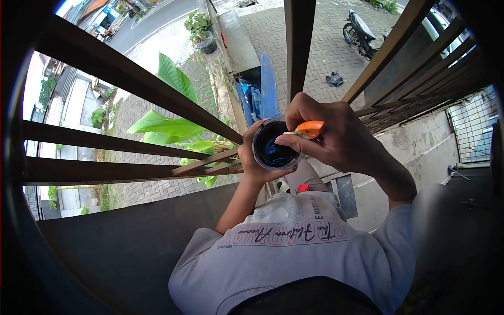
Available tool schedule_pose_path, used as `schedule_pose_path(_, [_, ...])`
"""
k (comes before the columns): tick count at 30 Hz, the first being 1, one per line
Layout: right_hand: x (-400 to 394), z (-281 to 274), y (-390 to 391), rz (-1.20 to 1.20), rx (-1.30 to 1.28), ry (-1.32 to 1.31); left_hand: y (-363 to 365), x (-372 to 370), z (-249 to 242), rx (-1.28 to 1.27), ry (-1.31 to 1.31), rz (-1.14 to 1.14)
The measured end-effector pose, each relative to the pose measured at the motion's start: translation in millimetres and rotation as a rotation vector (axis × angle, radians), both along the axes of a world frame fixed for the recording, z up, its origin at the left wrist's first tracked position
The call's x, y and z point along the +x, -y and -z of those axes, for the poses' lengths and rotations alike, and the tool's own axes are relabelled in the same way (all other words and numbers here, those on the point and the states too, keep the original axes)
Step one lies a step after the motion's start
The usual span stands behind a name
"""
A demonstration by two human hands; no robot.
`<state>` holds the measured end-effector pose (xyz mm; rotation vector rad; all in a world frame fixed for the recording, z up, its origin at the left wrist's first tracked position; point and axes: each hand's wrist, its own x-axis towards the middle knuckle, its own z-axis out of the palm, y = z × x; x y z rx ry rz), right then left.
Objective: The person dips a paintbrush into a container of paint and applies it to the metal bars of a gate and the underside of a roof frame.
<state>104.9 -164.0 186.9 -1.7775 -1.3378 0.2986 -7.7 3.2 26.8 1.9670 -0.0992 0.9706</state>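
Note:
My left hand (252, 164) is wrapped round a clear plastic cup (257, 140) from its left side and below. Dark, glossy liquid that looks like paint (279, 153) fills the lower part of it. Over the cup's right rim, my right hand (338, 134) pinches a paintbrush (311, 128) with an orange handle end and a paler stretch beside the fingers. The brush's lower end is hidden by the fingers and the cup. Both hands are close together in front of my chest, near the brown bars of a metal fence (210, 128).
Fence bars run on both sides and straight ahead (298, 58). Beyond them are a leafy plant (170, 126), a blue bin (268, 86), a paved yard and a parked motorbike (359, 34). A low wall (420, 142) and wire mesh (472, 128) stand at right.

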Motion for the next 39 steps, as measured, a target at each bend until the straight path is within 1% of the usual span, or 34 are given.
schedule_pose_path(1, [1, 2, -2, -0.006, -0.004, -0.002, 0, -1, -4, 0.05, -0.002, -0.025])
schedule_pose_path(2, [3, 5, -5, -0.017, 0.031, 0.07, 0, -2, -6, 0.1, -0.005, -0.05])
schedule_pose_path(3, [4, 7, -7, -0.029, 0.064, 0.139, 0, -3, -7, 0.093, -0.011, -0.055])
schedule_pose_path(7, [4, 10, -11, -0.018, 0.095, 0.172, 0, 0, -8, 0.067, 0.016, -0.04])
schedule_pose_path(10, [3, 10, -13, 0.021, 0.156, 0.167, 0, 3, -10, 0.074, 0.048, -0.054])
schedule_pose_path(12, [1, 12, -15, 0.049, 0.219, 0.214, 2, 3, -13, 0.073, 0.07, -0.063])
schedule_pose_path(16, [0, 11, -15, 0.061, 0.214, 0.19, 3, 4, -18, 0.059, 0.066, -0.06])
schedule_pose_path(27, [1, 17, -15, 0.044, 0.206, 0.237, 2, 4, -17, 0.048, 0.076, -0.031])
schedule_pose_path(31, [-1, 18, -15, 0.049, 0.227, 0.231, 2, 2, -15, 0.062, 0.056, -0.055])
schedule_pose_path(34, [-1, 8, -9, 0.058, 0.184, 0.16, 1, 3, -15, 0.072, 0.055, -0.056])
schedule_pose_path(36, [-1, 3, -6, 0.053, 0.281, 0.169, 2, 4, -17, 0.086, 0.059, -0.059])
schedule_pose_path(39, [-1, -1, -5, 0.063, 0.318, 0.206, 3, 4, -18, 0.081, 0.084, -0.061])
